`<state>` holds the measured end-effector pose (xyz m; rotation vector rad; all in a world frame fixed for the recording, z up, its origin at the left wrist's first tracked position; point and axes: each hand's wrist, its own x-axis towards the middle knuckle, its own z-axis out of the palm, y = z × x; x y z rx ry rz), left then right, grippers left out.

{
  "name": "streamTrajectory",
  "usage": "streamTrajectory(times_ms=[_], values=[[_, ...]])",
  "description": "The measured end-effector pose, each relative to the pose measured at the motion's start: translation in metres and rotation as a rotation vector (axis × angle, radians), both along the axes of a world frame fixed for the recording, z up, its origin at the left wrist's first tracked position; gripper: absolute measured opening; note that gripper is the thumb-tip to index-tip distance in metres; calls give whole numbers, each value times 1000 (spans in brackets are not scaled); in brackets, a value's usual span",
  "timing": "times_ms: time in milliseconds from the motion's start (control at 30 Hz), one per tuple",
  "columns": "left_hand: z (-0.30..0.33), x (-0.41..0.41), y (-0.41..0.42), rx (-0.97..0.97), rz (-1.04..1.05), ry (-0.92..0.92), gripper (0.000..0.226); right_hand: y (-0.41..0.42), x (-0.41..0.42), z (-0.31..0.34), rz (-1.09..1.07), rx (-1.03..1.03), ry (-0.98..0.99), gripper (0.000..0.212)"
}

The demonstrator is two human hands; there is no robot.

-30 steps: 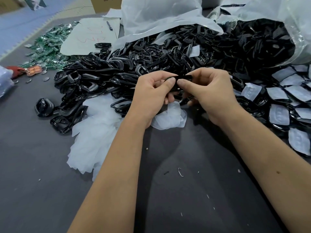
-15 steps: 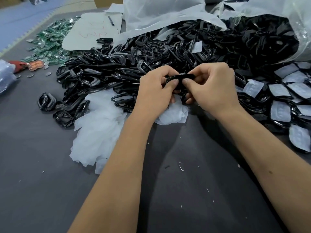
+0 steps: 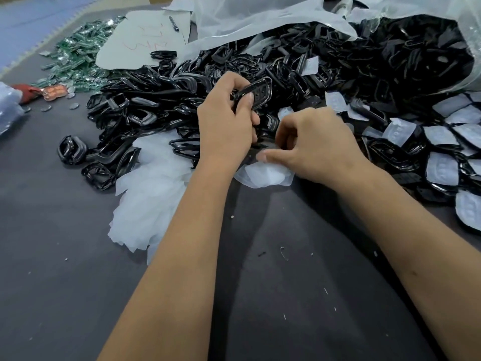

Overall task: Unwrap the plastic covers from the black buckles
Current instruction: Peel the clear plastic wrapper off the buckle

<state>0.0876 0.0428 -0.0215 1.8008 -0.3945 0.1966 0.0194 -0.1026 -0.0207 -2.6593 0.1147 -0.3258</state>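
Left hand grips a glossy black plastic buckle above the dark grey desk; right hand, fingers curled, pinches a clear plastic cover.

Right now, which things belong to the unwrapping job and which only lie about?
Job: black buckle in left hand; right hand; peeled plastic covers; wrapped buckles.
Lying about: green packets; pen; paper sheet.

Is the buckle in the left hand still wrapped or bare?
Bare, apparently: the buckle in the left hand shows glossy black, no white cover on it.
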Motion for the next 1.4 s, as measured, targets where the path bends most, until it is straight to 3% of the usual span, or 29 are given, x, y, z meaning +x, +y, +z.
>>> streamTrajectory(times_ms=[133, 300, 367, 467, 567, 733, 933, 1133, 1400], values=[[1, -1, -1, -33, -10, 21, 13, -2, 2, 0, 60, 102, 18, 31], [0, -1, -3, -70, -37, 65, 19, -7, 3, -3, 92, 698, -182, 26], [-1, -1, -3, -66, -65, 77, 21, -10, 2, -4, 69, 840, -231, 21], [-1, -2, -4, -52, -91, 92, 24, -15, 2, -7, 6, 875, -280, 6], [-2, -2, -5, -53, -111, 113, 24, -19, 4, -7, -42, 843, -388, 8], [-2, -7, -12, -50, -154, 154, 24, -19, 1, -1, 6, 1067, -425, 9], [1, -16, -20, -68, -278, 178, 12, -16, 4, -4, -29, 823, -461, 11], [3, -20, -20, -111, -331, 266, 30, -14, 5, -5, -117, 620, -480, 10], [6, -23, -21, -247, -391, 414, 37, -16, 6, -3, -226, 639, -482, 12]])
